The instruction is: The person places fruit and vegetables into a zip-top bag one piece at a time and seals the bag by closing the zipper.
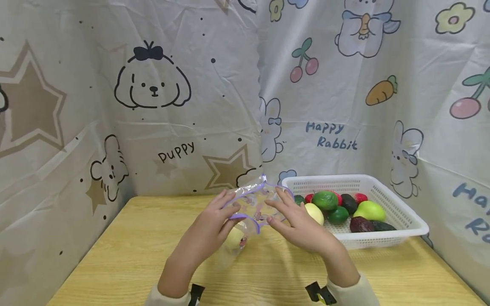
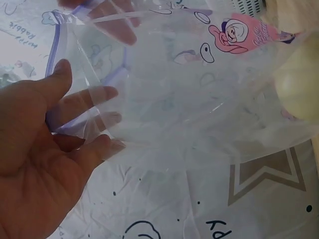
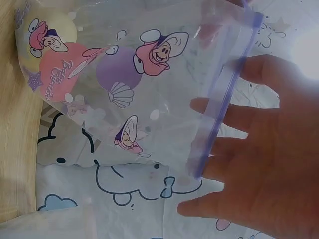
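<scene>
Bag (image 1: 255, 205) between left grip (image 1: 209, 227) and right grip (image 1: 303, 225).

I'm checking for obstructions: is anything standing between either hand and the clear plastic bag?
Nothing visible is. The left hand and right hand are both at the purple-edged opening of the plastic bag, fingers touching it. The white basket sits off to the right, not between.

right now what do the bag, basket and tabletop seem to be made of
The bag: likely thin, glossy clear plastic, by its transparent film and glints. The basket: probably molded plastic, satin white, with perforated walls. The tabletop: smooth wood or printed laminate; the grain fits either.
</scene>
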A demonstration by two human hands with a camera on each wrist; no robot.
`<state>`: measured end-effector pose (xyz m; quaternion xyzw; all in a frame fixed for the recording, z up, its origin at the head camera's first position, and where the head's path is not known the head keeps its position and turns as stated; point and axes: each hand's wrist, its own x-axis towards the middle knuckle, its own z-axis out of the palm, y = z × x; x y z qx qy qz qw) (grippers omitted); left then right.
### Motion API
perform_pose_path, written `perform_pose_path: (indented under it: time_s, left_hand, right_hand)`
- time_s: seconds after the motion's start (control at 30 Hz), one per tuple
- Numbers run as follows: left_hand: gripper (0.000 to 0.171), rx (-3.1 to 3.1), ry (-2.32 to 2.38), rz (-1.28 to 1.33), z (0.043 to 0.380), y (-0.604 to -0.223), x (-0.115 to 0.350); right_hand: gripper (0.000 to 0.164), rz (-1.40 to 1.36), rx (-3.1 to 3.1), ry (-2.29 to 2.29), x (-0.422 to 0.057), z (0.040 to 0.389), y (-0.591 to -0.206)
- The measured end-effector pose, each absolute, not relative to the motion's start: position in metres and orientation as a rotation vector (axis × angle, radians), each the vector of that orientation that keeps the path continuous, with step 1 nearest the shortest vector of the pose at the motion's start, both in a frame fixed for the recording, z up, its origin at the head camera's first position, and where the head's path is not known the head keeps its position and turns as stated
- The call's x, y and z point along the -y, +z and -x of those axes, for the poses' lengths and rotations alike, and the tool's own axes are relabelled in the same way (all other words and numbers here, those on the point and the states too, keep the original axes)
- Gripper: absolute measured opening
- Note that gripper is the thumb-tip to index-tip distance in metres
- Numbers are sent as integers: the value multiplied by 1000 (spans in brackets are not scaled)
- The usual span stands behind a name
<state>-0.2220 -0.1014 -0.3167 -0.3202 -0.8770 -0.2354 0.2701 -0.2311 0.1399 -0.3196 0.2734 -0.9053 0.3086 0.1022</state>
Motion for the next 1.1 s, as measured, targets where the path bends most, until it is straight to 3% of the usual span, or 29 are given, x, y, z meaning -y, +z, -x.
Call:
perform_pose_path:
  time_s: [0.23,0.4,0.77,1.1]
  left_hand:
    - [54,2409,-677,819,221,-317,102]
    - [70,2448,-696,766,220,-314,100]
    - [66,2373,-625,687,219,-316,98]
    - [69,2380,-584,699,220,-318,95]
  right_hand:
    - [26,-683,2364,976,-155,249,-314]
    - [26,-512,2381,1009,-179,263,-320]
    - [35,-370,2738,760,-198,298,-375]
    - [47,-251,2950,679,-204,299,-383]
